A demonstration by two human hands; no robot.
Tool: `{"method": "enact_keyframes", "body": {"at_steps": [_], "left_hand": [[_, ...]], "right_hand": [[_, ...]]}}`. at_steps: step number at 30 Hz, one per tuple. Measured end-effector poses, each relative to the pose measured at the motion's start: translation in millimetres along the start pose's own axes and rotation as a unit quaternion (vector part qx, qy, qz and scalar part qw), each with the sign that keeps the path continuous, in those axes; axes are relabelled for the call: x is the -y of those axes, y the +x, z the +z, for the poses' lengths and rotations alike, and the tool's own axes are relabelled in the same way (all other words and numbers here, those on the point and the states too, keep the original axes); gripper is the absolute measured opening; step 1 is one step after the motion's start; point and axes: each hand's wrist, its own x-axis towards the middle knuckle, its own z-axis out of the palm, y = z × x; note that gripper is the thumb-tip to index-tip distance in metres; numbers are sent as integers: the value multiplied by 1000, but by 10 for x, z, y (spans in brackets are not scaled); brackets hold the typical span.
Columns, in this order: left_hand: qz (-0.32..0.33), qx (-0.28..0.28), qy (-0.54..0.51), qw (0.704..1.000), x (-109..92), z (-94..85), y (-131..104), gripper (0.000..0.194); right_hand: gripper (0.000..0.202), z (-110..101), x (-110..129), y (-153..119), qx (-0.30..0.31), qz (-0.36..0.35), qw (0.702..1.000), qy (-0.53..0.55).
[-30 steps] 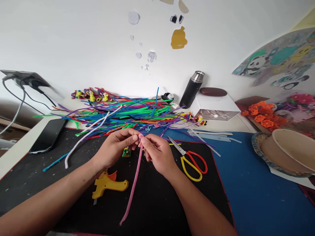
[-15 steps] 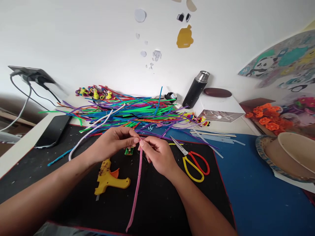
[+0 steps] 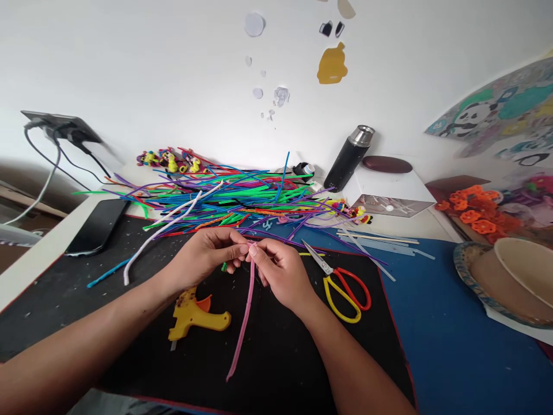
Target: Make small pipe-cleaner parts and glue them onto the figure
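Observation:
A pink pipe cleaner hangs down from between my fingertips over the black mat. My left hand pinches its upper end between thumb and index finger. Right beside it, my right hand pinches the same pipe cleaner, the two thumbs almost touching. The bit between the fingertips is mostly hidden. A small green piece shows just under my left fingers. Below my left wrist lies a yellow glue gun with an orange trigger. Scissors with one red and one yellow handle lie right of my right hand.
Behind my hands spreads a large pile of coloured pipe cleaners. A phone lies at the left. A black flask leans near a white box. At the right stand a bowl and orange flower shapes.
The view has shifted slightly, so most things sit a little further right. The hanging pink pipe cleaner's lower end is higher now. Both hands keep their pinch close together.

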Motion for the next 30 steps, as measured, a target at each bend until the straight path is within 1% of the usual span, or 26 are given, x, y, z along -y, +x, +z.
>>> {"method": "enact_keyframes", "body": {"at_steps": [3, 7, 11, 16, 20, 25, 28, 30], "left_hand": [[9, -12, 5, 1000, -21, 20, -4, 41], [17, -4, 45, 999, -75, 13, -18, 41], [18, -2, 80, 997, -56, -18, -12, 44], [54, -13, 107, 993, -44, -29, -21, 41], [55, -12, 94, 994, -52, -6, -46, 37], [44, -29, 53, 997, -16, 29, -16, 41], [65, -39, 39, 996, -25, 42, 17, 41], [73, -46, 39, 996, -38, 47, 30, 40]], "right_hand": [[41, -1, 5, 9, -3, 1, 1000, 0], [40, -13, 12, 10, -2, 3, 1000, -2], [38, -19, -16, 9, -2, 1, 1000, -23], [40, -18, -49, 7, 3, -2, 999, -38], [41, -9, -33, 0, 10, 8, 1000, -25], [43, 22, -64, 8, 15, 25, 1000, 6], [40, 34, -124, 12, 9, 18, 1000, -15], [35, 39, -150, 9, -6, -2, 998, -55]]}}
